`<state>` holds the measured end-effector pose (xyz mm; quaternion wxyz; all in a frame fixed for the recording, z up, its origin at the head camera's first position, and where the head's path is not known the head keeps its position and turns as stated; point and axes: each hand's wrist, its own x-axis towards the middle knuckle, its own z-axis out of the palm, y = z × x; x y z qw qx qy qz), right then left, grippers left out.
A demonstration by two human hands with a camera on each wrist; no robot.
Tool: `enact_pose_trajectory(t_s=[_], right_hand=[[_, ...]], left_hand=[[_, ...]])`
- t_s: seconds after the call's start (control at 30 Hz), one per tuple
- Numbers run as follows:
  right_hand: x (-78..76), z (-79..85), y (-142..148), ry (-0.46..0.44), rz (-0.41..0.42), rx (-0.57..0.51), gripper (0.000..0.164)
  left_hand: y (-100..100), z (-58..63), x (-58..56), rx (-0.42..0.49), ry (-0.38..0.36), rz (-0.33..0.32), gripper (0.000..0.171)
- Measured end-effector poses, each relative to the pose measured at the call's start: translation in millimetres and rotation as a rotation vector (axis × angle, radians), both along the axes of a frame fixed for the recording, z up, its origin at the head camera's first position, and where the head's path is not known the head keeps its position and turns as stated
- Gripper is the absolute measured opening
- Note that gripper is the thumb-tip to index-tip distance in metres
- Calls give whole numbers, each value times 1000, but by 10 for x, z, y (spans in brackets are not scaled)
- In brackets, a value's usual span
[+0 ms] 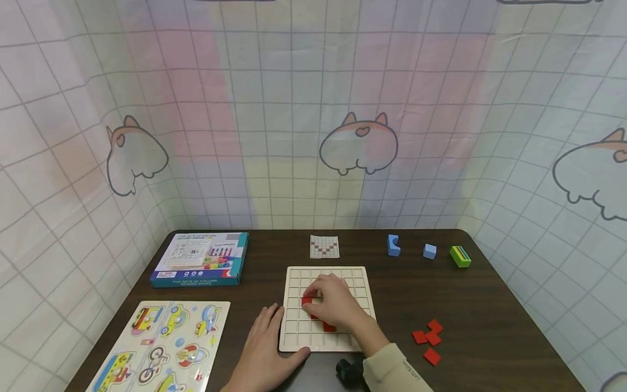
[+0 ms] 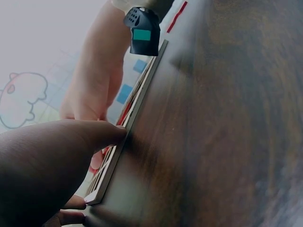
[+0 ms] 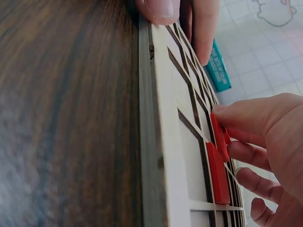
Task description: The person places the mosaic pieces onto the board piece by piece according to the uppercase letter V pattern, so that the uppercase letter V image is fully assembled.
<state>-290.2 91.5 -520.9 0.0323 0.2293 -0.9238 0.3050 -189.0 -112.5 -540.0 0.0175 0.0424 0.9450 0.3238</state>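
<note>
"So what are the hands up to?"

"Left hand [image 1: 266, 345] is spread, fingers fairly straight by the grid board's [image 1: 293, 342] left edge, thumb against the near edge, not wrapped round anything. Right hand [image 1: 338, 305] is nearly closed, looks like thumb and fingertips pinching a red tile [image 1: 306, 300] on the left part of the grid."

"Where's the rest of the red stuff?"

"Another tile [image 1: 329, 327] lies on the board nearer the front, partly covered. Five loose tiles [image 1: 433, 338] are on the bench [image 1: 392, 294], off to the right."

"What could go wrong?"

"Crooked tile, I'd guess: the fingers block the view, so it could end up straddling a grid line. The board might also skid if the left thumb eases off. And that black gadget [image 1: 346, 371] by the right sleeve [image 1: 392, 367] hangs close to the front edge, so a low wrist could bump things."

"And the setup?"

"Dark wood-grain bench, a bit shiny up front. Box [image 1: 198, 261] and picture puzzle [image 1: 222, 313] on the left, small patterned card [image 1: 324, 247] behind the board, little blocks [image 1: 429, 251] at back right. Wrinkly grid-print hangings [image 1: 303, 201] on three sides, pastel patches, cartoon corgi bums. Honestly adorable."
</note>
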Motion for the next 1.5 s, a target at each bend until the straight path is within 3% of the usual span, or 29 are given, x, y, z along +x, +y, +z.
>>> enact_pose_trajectory(t_s=[0.4, 0.67, 1.0, 1.1, 1.5], right_hand=[[-7, -45, -58, -4, -3, 30, 21], [130, 42, 91, -5, 7, -3, 27], [381, 74, 520, 63, 21, -66, 11], [443, 102, 716, 88, 1, -42, 14], [633, 124, 1334, 39, -103, 45, 36]], left_hand=[[-16, -43, -27, -11, 1, -1, 118], [-19, -62, -25, -8, 9, 5, 117], [-5, -55, 12, 7, 41, 1, 115], [3, -47, 17, 12, 46, -1, 115], [-14, -71, 5, 10, 59, -4, 116]])
